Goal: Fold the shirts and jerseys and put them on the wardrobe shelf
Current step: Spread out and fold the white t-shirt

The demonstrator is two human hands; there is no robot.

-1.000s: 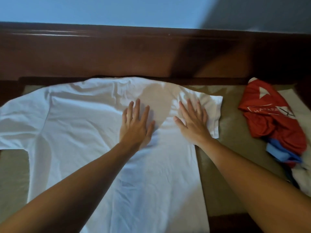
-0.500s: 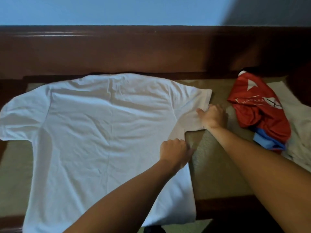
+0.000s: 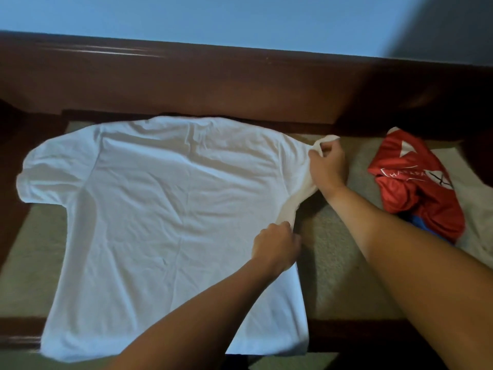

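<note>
A white T-shirt (image 3: 165,214) lies spread flat on a beige mattress (image 3: 344,268) inside a dark wooden bed frame (image 3: 186,84), its collar end toward the headboard and its hem toward the near edge, where the cloth overhangs the frame's rail a little. The shirt's left sleeve lies flat at the far left; the sleeve on the right side is bunched and lifted off the mattress.

The right hand (image 3: 329,169) has its fingers curled around the end of that right sleeve, pinching the gathered cuff at the top so a small fold of white cloth sticks up above the knuckles. The left hand (image 3: 276,248) is closed at the shirt's right side edge just below the armpit, its knuckles up and its fingers tucked under the edge of the fabric, gripping it there (the fingertips themselves are hidden beneath the cloth). Between the two hands the fabric is drawn into a taut diagonal ridge. Both forearms reach in from the bottom of the view, the left one crossing over the shirt's lower part.

To the right, well apart from the white shirt, a crumpled red jersey (image 3: 416,182) with white lettering and a white triangle sits on the mattress, with a bit of blue garment (image 3: 420,227) showing beneath its lower edge. Pale cloth (image 3: 477,214) lies under and beyond that heap at the right border. A light blue wall (image 3: 213,20) rises behind the headboard.
</note>
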